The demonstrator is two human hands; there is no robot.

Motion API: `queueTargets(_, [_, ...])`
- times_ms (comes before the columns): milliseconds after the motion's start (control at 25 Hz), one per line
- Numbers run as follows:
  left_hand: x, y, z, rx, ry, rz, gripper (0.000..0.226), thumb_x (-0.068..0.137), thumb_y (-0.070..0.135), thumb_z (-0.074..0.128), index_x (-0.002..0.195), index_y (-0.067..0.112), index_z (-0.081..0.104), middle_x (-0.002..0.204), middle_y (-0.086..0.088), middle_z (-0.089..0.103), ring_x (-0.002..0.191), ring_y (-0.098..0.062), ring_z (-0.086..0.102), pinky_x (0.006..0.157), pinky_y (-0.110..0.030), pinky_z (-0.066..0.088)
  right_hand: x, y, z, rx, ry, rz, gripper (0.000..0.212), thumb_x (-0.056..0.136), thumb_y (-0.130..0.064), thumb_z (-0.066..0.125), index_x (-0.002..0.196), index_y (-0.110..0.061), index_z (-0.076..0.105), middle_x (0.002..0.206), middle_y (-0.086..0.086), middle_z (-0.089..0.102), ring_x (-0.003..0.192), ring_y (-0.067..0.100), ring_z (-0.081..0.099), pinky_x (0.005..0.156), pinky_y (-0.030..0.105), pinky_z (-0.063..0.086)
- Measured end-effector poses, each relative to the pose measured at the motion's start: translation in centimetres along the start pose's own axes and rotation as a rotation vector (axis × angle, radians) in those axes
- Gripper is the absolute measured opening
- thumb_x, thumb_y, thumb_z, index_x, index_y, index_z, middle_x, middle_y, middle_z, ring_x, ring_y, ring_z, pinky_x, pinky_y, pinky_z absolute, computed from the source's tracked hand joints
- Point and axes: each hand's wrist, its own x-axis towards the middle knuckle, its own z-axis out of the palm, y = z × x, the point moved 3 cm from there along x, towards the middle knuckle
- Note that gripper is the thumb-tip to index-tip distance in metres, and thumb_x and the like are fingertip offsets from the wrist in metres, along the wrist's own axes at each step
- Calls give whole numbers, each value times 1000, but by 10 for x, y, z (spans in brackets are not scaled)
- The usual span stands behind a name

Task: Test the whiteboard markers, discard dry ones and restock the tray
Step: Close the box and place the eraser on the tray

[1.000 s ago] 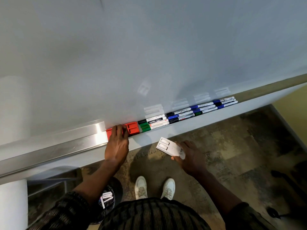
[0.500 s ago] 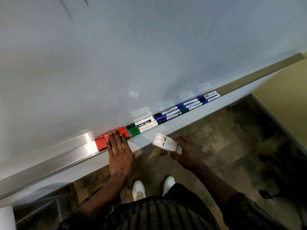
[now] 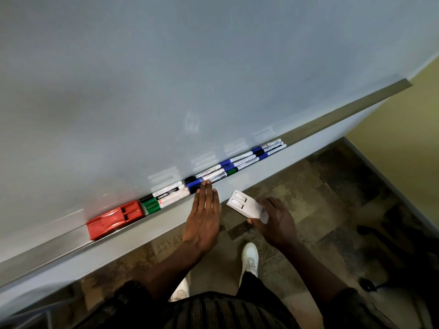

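Observation:
A row of several whiteboard markers (image 3: 228, 167) with black, green and blue caps lies along the metal tray (image 3: 332, 119) under the whiteboard (image 3: 190, 67). A red eraser (image 3: 114, 218) sits in the tray at the left end of the row. My left hand (image 3: 204, 217) reaches to the tray with straight fingers, its fingertips at a blue-capped marker (image 3: 197, 182). My right hand (image 3: 275, 222) grips a white eraser (image 3: 244, 205) in front of the tray, below its edge.
The tray runs empty to the left of the red eraser and to the right of the markers. A yellow wall (image 3: 403, 150) stands at the right. Patterned floor lies below, with my white shoes (image 3: 250, 257) on it and dark objects (image 3: 392, 233) at the right.
My left hand has left the red eraser and moved right along the tray to the markers. My right hand still holds the white eraser. The camera view shifted right.

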Motion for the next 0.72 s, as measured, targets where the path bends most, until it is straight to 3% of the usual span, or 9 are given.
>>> queueTargets(80, [32, 26, 1, 13, 14, 8, 84, 93, -1, 37, 164, -9, -7, 170, -35, -23, 160, -48, -25, 134, -57, -1, 14, 34, -14, -17, 13, -13, 59, 70, -30, 94, 119, -10, 69, 111, 8, 70, 98, 28, 64, 70, 23, 43])
queueTargets(160, [66, 49, 5, 0, 14, -21, 92, 97, 4, 51, 166, -6, -9, 171, -31, -26, 160, -44, -28, 134, -55, -4, 34, 72, -29, -6, -2, -12, 58, 70, -25, 95, 120, -9, 69, 113, 11, 70, 102, 31, 64, 72, 27, 50])
queueTargets(240, [98, 66, 10, -2, -25, -65, 95, 103, 15, 54, 165, -2, -16, 170, -27, -31, 158, -40, -33, 133, -51, -10, 60, 110, -41, 7, -32, -24, 60, 74, -25, 92, 127, -11, 67, 119, 12, 69, 107, 33, 64, 79, 38, 60])
queueTargets(320, [123, 77, 19, 28, -56, -89, 99, 104, 21, 56, 164, -1, -20, 170, -26, -33, 159, -39, -32, 133, -50, -10, 88, 144, -51, -16, -54, -55, 63, 77, -27, 90, 132, -11, 65, 123, 12, 68, 110, 33, 64, 82, 47, 61])
queueTargets(560, [148, 97, 40, 43, -82, -163, 123, 92, 35, 74, 165, -5, -17, 173, -28, -26, 163, -42, -21, 135, -54, 7, 180, 212, -89, -110, -52, -138, 70, 70, -22, 95, 132, -10, 64, 124, 14, 69, 109, 38, 60, 85, 49, 54])
queueTargets(720, [149, 104, 41, 61, -57, -236, 130, 88, 43, 79, 165, -5, -14, 175, -27, -22, 164, -42, -16, 134, -56, 14, 232, 240, -106, -143, -110, -163, 69, 70, -12, 92, 133, -11, 65, 128, 11, 69, 117, 37, 58, 97, 47, 47])
